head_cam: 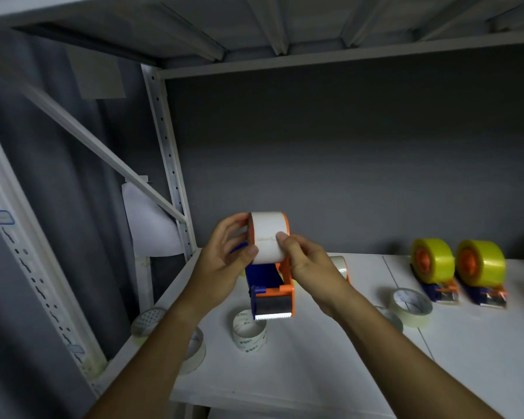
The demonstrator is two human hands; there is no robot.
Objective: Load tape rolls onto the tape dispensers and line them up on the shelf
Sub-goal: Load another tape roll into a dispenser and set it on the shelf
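Holding: we have the tape dispenser (271,285) up in front of us above the shelf (315,373), a white tape roll (266,237) seated on its wheel.
Left hand: our left hand (227,252) wraps the roll's left side, fingers behind it and the thumb pressed on the white face.
Right hand: our right hand (306,264) is curled on the dispenser's right side, thumb tip on the roll near a faint seam, likely the tape's loose end, though the picture is too soft to be sure.
Handling: we judge the loaded dispenser light and stiff, a plastic frame that will not flex; the roll's outer wrap looks smooth and may slip, and the toothed blade at the front is best kept clear of fingers.
Where to grip: we would take it by the orange side plates or the blue handle, not by the roll.
Looks: orange and blue frame, grey plate over a serrated edge.
Shelf: two dispensers with yellow rolls (457,267) stand side by side at the right; several clear spare rolls (250,331) lie loose nearer us.
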